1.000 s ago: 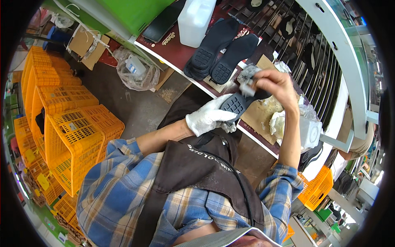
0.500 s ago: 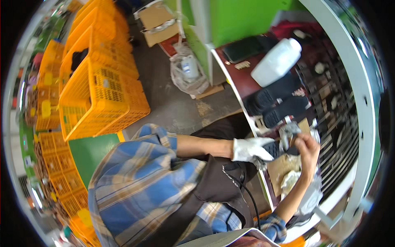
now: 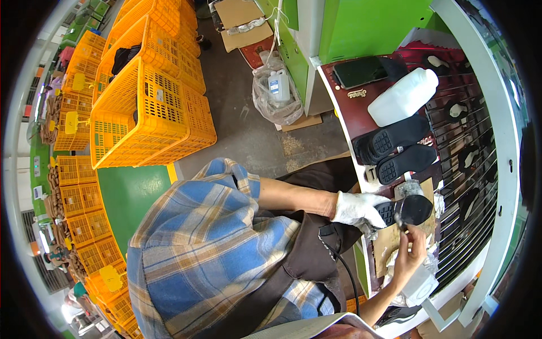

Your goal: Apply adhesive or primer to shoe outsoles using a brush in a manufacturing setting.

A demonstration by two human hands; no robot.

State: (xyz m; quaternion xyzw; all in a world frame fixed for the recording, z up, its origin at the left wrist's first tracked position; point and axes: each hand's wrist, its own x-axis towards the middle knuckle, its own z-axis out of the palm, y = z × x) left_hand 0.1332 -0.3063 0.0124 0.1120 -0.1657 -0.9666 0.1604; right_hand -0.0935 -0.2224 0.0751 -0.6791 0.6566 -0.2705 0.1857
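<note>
In a white glove, my left hand (image 3: 359,210) grips the heel end of a black shoe (image 3: 416,209). Its dark sole faces up, with tread showing at the heel. My bare right hand (image 3: 410,248) pinches a small thin tool like a brush (image 3: 399,220), its tip at the sole's front part. Fingers hide most of that tool. Just beyond the held shoe is a greyish, plastic-wrapped container (image 3: 407,190). Under the shoe lies a stained piece of cardboard (image 3: 384,246). Two more black shoes, a farther one (image 3: 392,139) and a nearer one (image 3: 407,163), rest soles up on the bench.
A white bottle (image 3: 403,97) lies beside a dark phone (image 3: 360,72) on the dark red bench top. Right of it, a rack of metal bars (image 3: 473,198) carries several shoe parts. Orange crates (image 3: 164,107) stand at left; a bagged white jug (image 3: 279,86) sits on the floor.
My right hand has come down toward me from beside the greyish container, bringing the thin tool to the shoe's sole. My left hand keeps its hold on the shoe. The view has shifted slightly.
</note>
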